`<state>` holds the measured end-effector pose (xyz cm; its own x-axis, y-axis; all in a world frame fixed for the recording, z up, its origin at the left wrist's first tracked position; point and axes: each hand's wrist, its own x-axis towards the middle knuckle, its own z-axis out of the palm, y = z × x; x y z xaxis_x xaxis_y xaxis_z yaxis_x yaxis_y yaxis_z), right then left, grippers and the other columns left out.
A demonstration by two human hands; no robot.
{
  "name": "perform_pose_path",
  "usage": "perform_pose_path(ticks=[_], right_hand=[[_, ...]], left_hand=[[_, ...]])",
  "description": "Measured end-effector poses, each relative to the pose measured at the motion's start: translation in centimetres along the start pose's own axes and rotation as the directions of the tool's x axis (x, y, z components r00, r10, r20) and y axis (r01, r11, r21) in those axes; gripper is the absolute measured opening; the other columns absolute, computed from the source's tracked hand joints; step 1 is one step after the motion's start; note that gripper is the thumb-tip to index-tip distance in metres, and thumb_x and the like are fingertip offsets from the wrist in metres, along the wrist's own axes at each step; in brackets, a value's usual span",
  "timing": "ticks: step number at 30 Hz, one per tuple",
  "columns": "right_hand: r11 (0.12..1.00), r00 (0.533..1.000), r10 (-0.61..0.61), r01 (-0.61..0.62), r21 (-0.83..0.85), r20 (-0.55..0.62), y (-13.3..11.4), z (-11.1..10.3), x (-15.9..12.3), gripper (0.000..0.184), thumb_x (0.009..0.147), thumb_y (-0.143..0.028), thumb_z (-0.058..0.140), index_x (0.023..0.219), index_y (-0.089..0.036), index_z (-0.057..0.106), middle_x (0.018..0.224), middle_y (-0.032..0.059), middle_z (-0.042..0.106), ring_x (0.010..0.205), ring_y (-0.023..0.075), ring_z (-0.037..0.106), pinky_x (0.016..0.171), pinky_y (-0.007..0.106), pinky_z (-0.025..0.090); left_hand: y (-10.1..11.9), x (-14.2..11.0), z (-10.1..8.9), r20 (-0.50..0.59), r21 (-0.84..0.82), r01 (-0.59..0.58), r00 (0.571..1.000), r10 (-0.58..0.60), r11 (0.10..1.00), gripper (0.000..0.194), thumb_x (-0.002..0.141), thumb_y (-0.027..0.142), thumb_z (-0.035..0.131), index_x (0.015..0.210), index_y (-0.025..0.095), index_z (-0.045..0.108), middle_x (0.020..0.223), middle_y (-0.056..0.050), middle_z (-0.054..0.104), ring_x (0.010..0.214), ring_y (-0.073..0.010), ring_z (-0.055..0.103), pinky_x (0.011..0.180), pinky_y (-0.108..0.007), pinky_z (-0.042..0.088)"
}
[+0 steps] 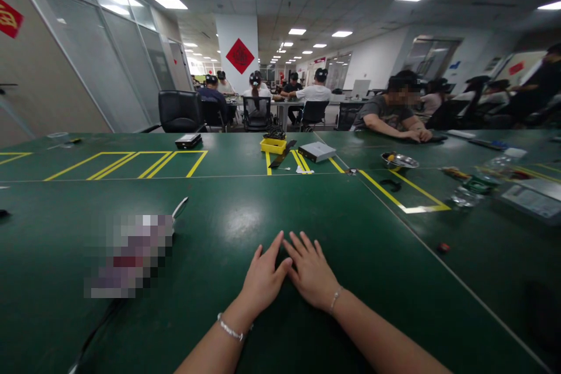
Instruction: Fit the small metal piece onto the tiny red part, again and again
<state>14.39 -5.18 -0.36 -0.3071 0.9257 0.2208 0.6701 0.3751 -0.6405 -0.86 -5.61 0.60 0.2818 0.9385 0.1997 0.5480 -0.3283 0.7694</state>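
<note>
Green tbl [333,216], glossy surf., marked w/ yellow tape [269,165]

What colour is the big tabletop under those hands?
The tabletop is dark green, best seen in the head view.

So my cam's on my head, facing forward and tipped down over the table [210,204]. Pretty wide shot: my left hand [263,281] and right hand [314,277] are close up, low in the middle, with the pillar [236,26] and ceiling [278,3] way off up top.
</note>
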Motion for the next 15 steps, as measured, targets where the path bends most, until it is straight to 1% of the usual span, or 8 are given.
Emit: perform_pose_path(ticks=[3, 5, 7, 8, 9, 11, 12, 15], right_hand=[[0.987, 0.999, -0.041, 0.036, 0.157, 0.028, -0.2, 0.5, 0.3, 0.042, 0.073, -0.033, 0.048, 0.115, -0.036, 0.045, 0.128, -0.0028, 0.037, 0.122, 0.0242, 0.02, 0.099, 0.046, -0.002], [0.989, 0.998, -0.002, 0.01, 0.146, -0.056, 1.0, -1.5, 0.8, 0.039, 0.07, -0.034, 0.051, 0.109, -0.036, 0.05, 0.122, -0.0016, 0.044, 0.118, 0.0247, 0.027, 0.099, 0.045, 0.005], [0.994, 0.979, 0.095, -0.104, -0.041, -0.179, 3.1, -5.1, 1.0, 0.039, 0.07, -0.035, 0.051, 0.109, -0.028, 0.052, 0.117, 0.0061, 0.048, 0.113, 0.0259, 0.034, 0.096, 0.042, 0.016], [0.962, 0.956, 0.16, -0.207, -0.179, -0.244, 4.5, -7.3, 0.9, 0.042, 0.07, -0.035, 0.05, 0.11, -0.022, 0.052, 0.114, 0.0121, 0.048, 0.11, 0.0271, 0.037, 0.093, 0.041, 0.022], [0.886, 0.912, 0.239, -0.345, -0.31, -0.333, 6.0, -9.6, 0.6, 0.045, 0.072, -0.035, 0.047, 0.111, -0.015, 0.05, 0.112, 0.018, 0.046, 0.108, 0.0292, 0.038, 0.089, 0.041, 0.025], [0.637, 0.758, 0.422, -0.638, -0.432, -0.496, 9.2, -14.1, -0.6, 0.054, 0.072, -0.039, 0.043, 0.115, -0.006, 0.044, 0.109, 0.0274, 0.042, 0.105, 0.0363, 0.038, 0.08, 0.047, 0.03], [0.501, 0.644, 0.516, -0.762, -0.41, -0.566, 10.9, -16.0, -1.5, 0.056, 0.072, -0.042, 0.041, 0.114, -0.004, 0.043, 0.108, 0.0306, 0.039, 0.104, 0.039, 0.037, 0.076, 0.049, 0.031], [0.23, 0.329, 0.733, -0.944, -0.237, -0.596, 15.2, -20.2, -4.3, 0.061, 0.073, -0.052, 0.03, 0.117, -0.011, 0.04, 0.113, 0.0306, 0.033, 0.105, 0.0426, 0.034, 0.065, 0.051, 0.034]], left_hand=[[0.4, -0.1, -0.2, 0.073, 0.065, -0.032, 0.997, 0.028, 0.997, 0.049, 0.079, 0.034, 0.039, 0.126, 0.03, 0.025, 0.129, -0.004, 0.038, 0.118, -0.0179, 0.034, 0.101, -0.045, 0.01], [0.4, -0.2, -0.3, 0.065, 0.06, -0.028, 0.998, 0.024, 0.998, 0.05, 0.079, 0.036, 0.038, 0.127, 0.031, 0.024, 0.128, -0.004, 0.039, 0.117, -0.0185, 0.035, 0.101, -0.045, 0.011], [0.4, -0.2, -0.3, 0.04, 0.029, -0.015, 0.999, 0.014, 0.999, 0.05, 0.079, 0.037, 0.038, 0.127, 0.03, 0.025, 0.127, -0.004, 0.041, 0.116, -0.0192, 0.038, 0.1, -0.045, 0.012], [0.3, -0.1, -0.3, 0.026, 0.013, -0.005, 1.0, 0.005, 1.0, 0.05, 0.079, 0.038, 0.038, 0.127, 0.03, 0.026, 0.126, -0.004, 0.042, 0.115, -0.0195, 0.039, 0.1, -0.044, 0.013], [0.3, -0.1, -0.3, 0.014, 0.001, 0.009, 1.0, -0.009, 1.0, 0.05, 0.079, 0.038, 0.038, 0.127, 0.029, 0.026, 0.126, -0.004, 0.043, 0.114, -0.0196, 0.039, 0.1, -0.044, 0.014], [0.3, 0.0, -0.2, 0.007, 0.003, 0.045, 0.999, -0.045, 0.999, 0.049, 0.08, 0.039, 0.036, 0.127, 0.028, 0.027, 0.125, -0.004, 0.043, 0.114, -0.0189, 0.04, 0.101, -0.042, 0.016], [0.3, 0.1, -0.2, 0.013, 0.016, 0.064, 0.998, -0.064, 0.998, 0.049, 0.08, 0.039, 0.035, 0.126, 0.028, 0.027, 0.126, -0.003, 0.043, 0.113, -0.0183, 0.041, 0.101, -0.041, 0.016], [0.5, 0.2, -0.2, 0.041, 0.054, 0.103, 0.994, -0.106, 0.993, 0.047, 0.081, 0.041, 0.032, 0.126, 0.026, 0.029, 0.126, -0.002, 0.042, 0.114, -0.0165, 0.04, 0.102, -0.039, 0.015]])
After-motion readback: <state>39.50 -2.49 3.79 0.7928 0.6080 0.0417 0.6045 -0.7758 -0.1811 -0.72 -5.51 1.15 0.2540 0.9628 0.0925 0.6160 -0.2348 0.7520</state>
